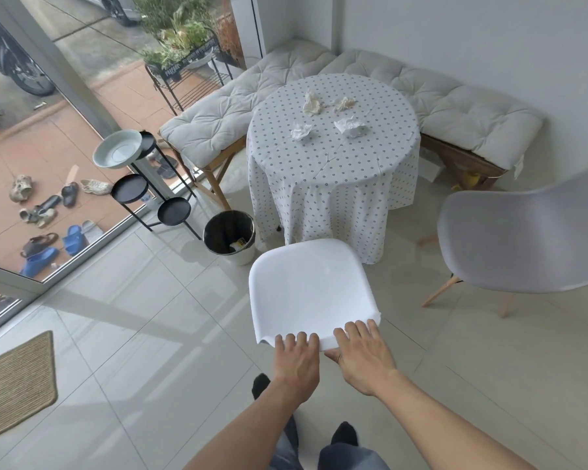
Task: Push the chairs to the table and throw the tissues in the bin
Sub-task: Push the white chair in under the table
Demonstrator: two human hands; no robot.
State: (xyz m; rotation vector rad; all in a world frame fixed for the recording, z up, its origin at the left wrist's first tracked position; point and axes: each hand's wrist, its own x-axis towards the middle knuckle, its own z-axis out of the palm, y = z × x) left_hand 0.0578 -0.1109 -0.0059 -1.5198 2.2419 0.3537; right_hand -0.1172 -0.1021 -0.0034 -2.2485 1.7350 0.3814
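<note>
Two bare hands sit nearest, side by side on the top edge of the white chair (pixel 311 293). Left hand (pixel 294 362) has its fingers curled over the rim, w/ the thumb hidden. Right hand (pixel 362 359) lies just beside it, fingers spread flat on top and thumb tucked under, so it pinches the chair back. Dark socks (pixel 260 385) show below on the floor.

That chair is smooth, shiny plastic w/ round corners. Its front end points at the round table (pixel 333 157), close to the hanging cloth but not under it. White cloth w/ small dots covers the table & hangs down in soft folds.

Four crumpled tissues (pixel 311 103) lie on the tabletop, near the middle, a bit apart from each other. They look wrinkly & puffy.

Grey chair (pixel 523 239) stands to the right, well apart from the table. It's a smooth curved shell on light wood legs.

Round bin (pixel 230 237) stands on the floor just left of the table, near the white chair. It's dark inside w/ a pale outside, & a few small bits lie at the bottom; can't tell what they are.

Padded bench cushions (pixel 218 120) wrap behind the table in the corner. Black metal stand (pixel 150 195) w/ round trays holds a pale bowl (pixel 118 149), left of the bin.

Glossy floor tiles lie open on the left & between the two chairs.
</note>
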